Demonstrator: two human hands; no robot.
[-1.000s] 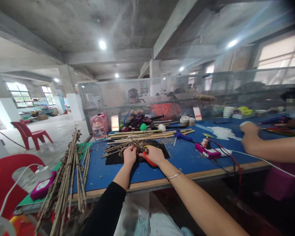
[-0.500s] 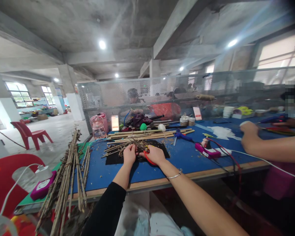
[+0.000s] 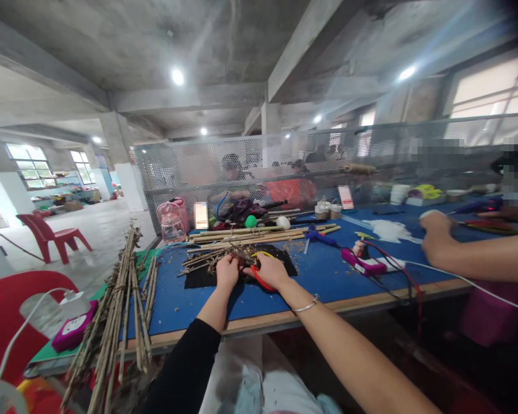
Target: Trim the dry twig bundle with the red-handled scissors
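Observation:
My right hand [image 3: 273,271] is wrapped round pruning shears [image 3: 263,280] with a red handle and a yellow one; the handles stand apart. The shears' dark blades point left toward my left hand [image 3: 228,270]. That hand is closed in a pinch on what looks like a thin twig, mostly hidden by its fingers. Beneath both hands lies a black mat [image 3: 201,280], strewn with short dry twigs [image 3: 198,261] and bits of bark.
Long stick bundles [image 3: 121,293] overhang the table's left end. Behind the mat lie straight sticks [image 3: 267,236] and a blue glue gun [image 3: 322,237]. A purple power strip [image 3: 362,263] with cords sits to the right, near a co-worker's arm [image 3: 470,257]. A mesh screen [image 3: 190,167] stands behind.
The yellow handle now bows away from the red one, so the shears have opened. Both hands stay in nearly the same place over the mat.

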